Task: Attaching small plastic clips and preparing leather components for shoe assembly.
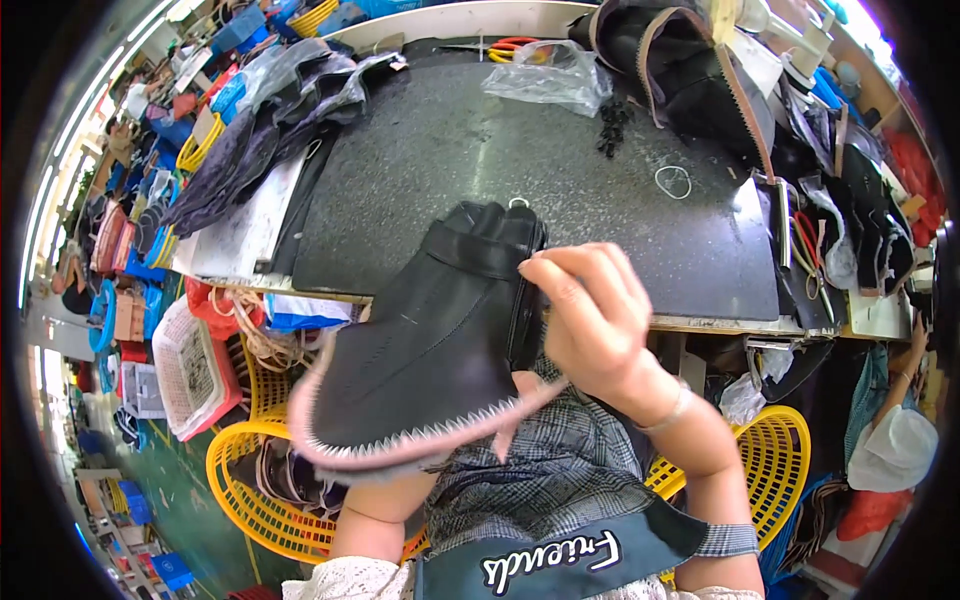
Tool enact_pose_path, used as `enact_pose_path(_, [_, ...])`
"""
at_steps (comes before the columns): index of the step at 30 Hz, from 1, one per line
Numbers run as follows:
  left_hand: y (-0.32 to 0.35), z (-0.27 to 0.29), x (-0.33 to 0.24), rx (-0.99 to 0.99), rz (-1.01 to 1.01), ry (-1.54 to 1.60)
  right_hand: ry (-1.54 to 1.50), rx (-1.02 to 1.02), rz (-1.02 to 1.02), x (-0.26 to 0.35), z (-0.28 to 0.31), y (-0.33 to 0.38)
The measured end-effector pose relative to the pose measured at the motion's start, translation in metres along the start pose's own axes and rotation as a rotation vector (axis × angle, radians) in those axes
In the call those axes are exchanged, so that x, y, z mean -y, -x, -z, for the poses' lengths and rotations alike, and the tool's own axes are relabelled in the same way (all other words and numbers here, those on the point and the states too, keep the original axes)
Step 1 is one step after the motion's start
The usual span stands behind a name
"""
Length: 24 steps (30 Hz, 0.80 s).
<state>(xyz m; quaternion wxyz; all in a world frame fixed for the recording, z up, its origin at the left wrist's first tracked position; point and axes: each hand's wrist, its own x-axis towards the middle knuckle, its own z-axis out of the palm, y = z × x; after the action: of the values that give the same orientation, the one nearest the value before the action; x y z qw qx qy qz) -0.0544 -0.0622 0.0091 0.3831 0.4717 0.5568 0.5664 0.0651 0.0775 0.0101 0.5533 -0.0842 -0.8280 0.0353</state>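
A black boot upper (410, 340) with a strap across it and a pinkish, zigzag-stitched lower edge is held up before me, over the table's front edge. A dark zip (524, 310) runs down its right side. Pinched together at the top of that zip are the fingertips of my right hand (600, 310); whether they grip a zip pull or just the edge is hidden. Beneath the upper lies most of my left hand (508, 435), and only some fingers show, wrapped round its right lower side. The left forearm passes under the upper from below.
The dark tabletop (450, 120) carries black uppers (680, 70), a clear plastic bag (550, 75) and a thread loop (673, 182). Dark pieces (270, 130) lie at its left. Scissors (808, 245) are at the right. Yellow baskets (225, 480) stand below on both sides.
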Motion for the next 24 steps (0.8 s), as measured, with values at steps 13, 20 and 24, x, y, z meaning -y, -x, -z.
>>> enact_pose_path(13, [-0.011,-0.030,-0.014,-0.184,-0.099,-0.238,-0.101,-0.033,-0.190,-0.012,0.022,-0.001])
enact_pose_path(20, [-0.022,-0.030,-0.026,-0.241,-0.091,-0.216,-0.359,0.429,-0.541,-0.013,0.034,-0.008])
enact_pose_path(24, [-0.031,-0.030,-0.033,-0.270,-0.085,-0.188,-0.409,0.355,-0.734,-0.002,0.033,-0.010])
